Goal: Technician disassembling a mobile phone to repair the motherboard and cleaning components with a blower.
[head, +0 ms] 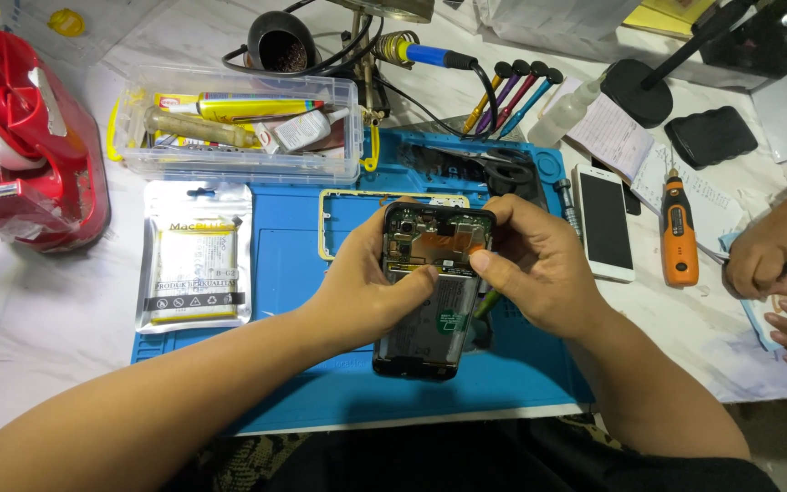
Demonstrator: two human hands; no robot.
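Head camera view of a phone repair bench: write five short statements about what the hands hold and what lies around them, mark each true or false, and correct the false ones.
1. Both hands grip an opened phone with its back cover off. True.
2. The phone is held over a red mat. False: the mat is blue.
3. A white phone lies screen up to the right of the right hand. True.
4. The clear plastic box behind the left hand is empty. False: it holds tubes and tools.
5. The orange rotary tool is in the right hand. False: it lies on the table, beside the white phone.
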